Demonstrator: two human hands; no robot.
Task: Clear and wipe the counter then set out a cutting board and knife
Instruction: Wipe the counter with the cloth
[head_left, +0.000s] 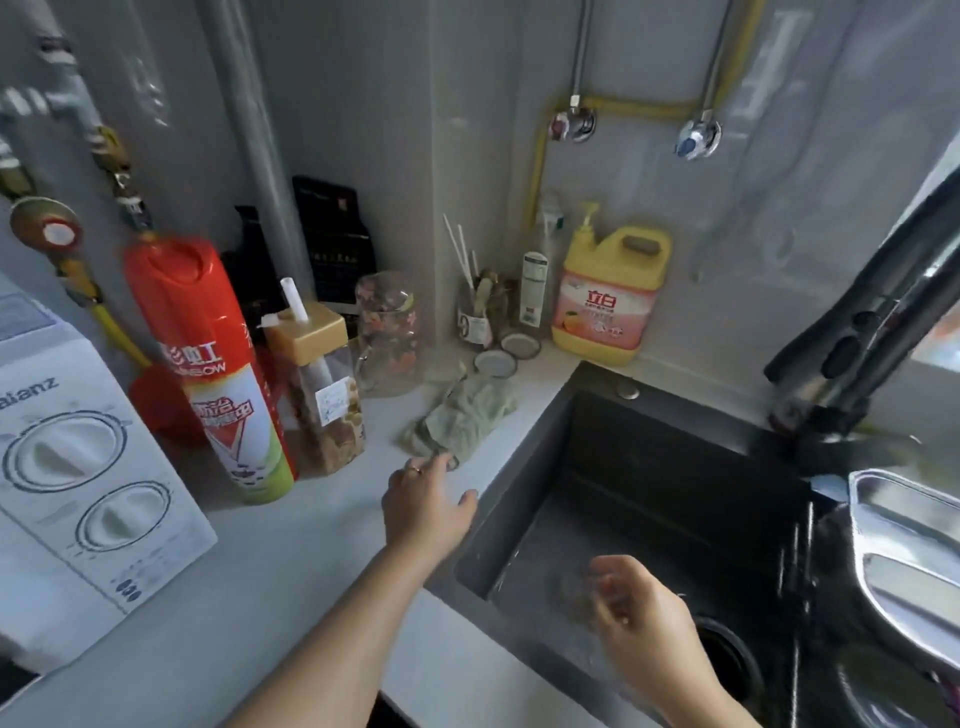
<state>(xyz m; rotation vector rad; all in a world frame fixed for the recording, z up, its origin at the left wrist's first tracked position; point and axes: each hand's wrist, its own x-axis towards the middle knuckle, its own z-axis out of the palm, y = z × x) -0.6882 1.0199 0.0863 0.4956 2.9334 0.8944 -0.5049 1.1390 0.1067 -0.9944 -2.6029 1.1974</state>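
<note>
A crumpled pale green cloth (467, 415) lies on the white counter (311, 551), close to the sink's left rim. My left hand (423, 512) stretches over the counter with fingers apart, the fingertips at the cloth's near edge and nothing held. Over the dark sink (649, 457), my right hand (644, 623) is blurred with loosely curled fingers. A faint clear smear sits beside its fingers; whether it holds anything is unclear. No cutting board or knife is in view.
Along the wall stand a red spray can (208, 364), a tan-lidded plastic jar (322, 389), a glass jar (387, 332), a small jar of sticks (475, 312) and a yellow detergent bottle (605, 296). A white appliance (67, 467) sits left. A black faucet (857, 353) and steel tray (909, 545) are right.
</note>
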